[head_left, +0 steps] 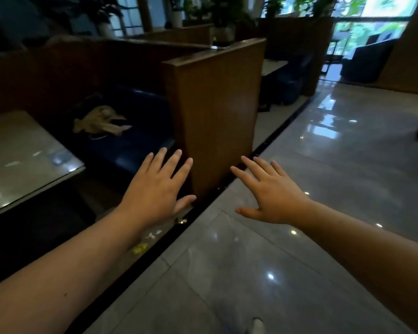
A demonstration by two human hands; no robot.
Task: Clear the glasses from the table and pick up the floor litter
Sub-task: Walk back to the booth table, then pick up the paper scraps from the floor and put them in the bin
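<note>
Yellow and white scraps of litter [145,242] lie on the dark floor strip beside the black threshold [155,251], just under the left forearm. Near them, both hands reach forward, palms down: the left hand [155,189] with fingers [176,157] spread and empty, the right hand [273,191] likewise released, holding nothing. Left of the hands stands a glossy grey bench [22,160]. Beyond them rises a wooden booth partition [217,112], with a pale crumpled cloth [101,121] on the dark blue seat [135,141]. Polished tile floor [323,165] stretches right.

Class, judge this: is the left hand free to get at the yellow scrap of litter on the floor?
Probably yes: the left hand is open and empty, and the yellow scrap lies uncovered on the floor beside that forearm.
</note>
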